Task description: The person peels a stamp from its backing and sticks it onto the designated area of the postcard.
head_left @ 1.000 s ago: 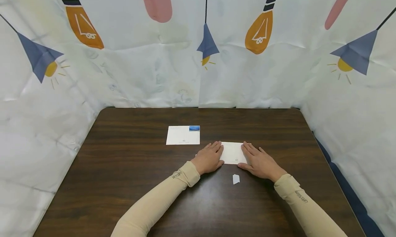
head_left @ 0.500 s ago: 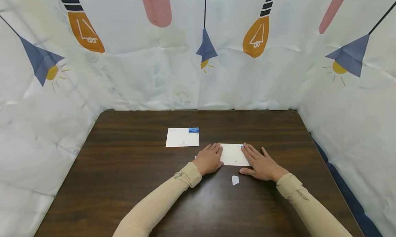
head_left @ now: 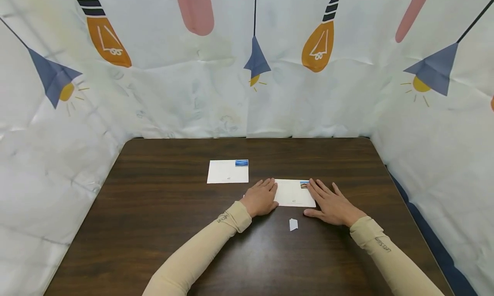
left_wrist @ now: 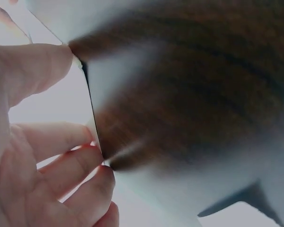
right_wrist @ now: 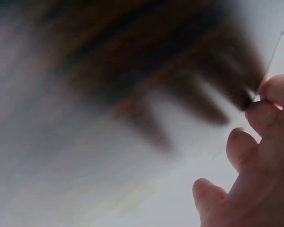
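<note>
A white envelope-like card lies flat on the dark wood table, with a small picture stamp at its upper right corner. Over the card's left edge rests my left hand, its fingers fairly straight; the left wrist view shows the thumb and fingertips at that edge. My right hand lies at the right side with fingers extended, fingertips touching the card beside the stamp. In the right wrist view the right fingers are spread, two meeting the edge.
A second white card with a blue stamp lies farther back to the left. A small white paper scrap sits in front of the card. A printed white cloth hangs behind the table.
My right hand has slid right toward the card's edge, uncovering the picture stamp that its fingers covered. The left hand stays in place. The head view has tilted up slightly.
</note>
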Demonstrator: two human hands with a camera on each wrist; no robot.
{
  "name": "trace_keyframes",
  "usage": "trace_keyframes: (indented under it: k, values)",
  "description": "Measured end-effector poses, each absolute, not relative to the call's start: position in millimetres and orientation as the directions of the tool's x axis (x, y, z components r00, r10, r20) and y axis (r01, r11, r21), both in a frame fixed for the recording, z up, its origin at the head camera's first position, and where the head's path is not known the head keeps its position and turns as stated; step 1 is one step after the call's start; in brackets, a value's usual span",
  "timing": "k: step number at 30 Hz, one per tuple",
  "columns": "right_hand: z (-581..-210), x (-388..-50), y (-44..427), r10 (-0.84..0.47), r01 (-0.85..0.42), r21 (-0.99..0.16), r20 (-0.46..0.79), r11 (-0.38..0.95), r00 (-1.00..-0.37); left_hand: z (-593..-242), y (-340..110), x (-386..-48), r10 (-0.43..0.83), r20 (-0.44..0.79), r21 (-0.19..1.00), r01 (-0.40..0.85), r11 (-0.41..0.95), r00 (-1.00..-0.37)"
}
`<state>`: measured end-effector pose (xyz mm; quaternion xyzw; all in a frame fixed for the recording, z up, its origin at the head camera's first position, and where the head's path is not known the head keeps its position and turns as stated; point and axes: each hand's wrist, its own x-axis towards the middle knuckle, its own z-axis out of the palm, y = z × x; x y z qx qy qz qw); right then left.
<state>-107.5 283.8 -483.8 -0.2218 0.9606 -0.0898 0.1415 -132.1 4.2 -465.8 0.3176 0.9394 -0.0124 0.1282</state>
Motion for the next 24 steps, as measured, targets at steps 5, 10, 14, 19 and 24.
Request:
trace_keyframes:
  k: [5, 10, 14, 19, 24]
  values:
    - [-478, -114, 284, -0.448, -0.388, -0.292, -0.181, 0.875, -0.875, -465, 2, -136, 0.615, -0.216, 0.060, 0.618, 0.784, -0.759]
    - [-465, -124, 291, -0.418, -0.373, -0.355, -0.058, 0.857, -0.906, -468, 0, -140, 0.630, -0.113, 0.068, 0.627, 0.776, -0.768]
    - [-459, -129, 306, -0.363, -0.343, -0.387, 0.023, 0.856, -0.931, -466, -8, -143, 0.636, 0.010, 0.097, 0.633, 0.768, -0.772]
    - [-457, -128, 325, -0.288, -0.323, -0.361, 0.148, 0.875, -0.946, -460, -29, -146, 0.616, 0.122, 0.153, 0.628, 0.763, -0.778]
    - [-456, -124, 338, -0.233, -0.298, -0.328, 0.222, 0.896, -0.947, -453, -60, -148, 0.570, 0.230, 0.139, 0.607, 0.783, -0.788]
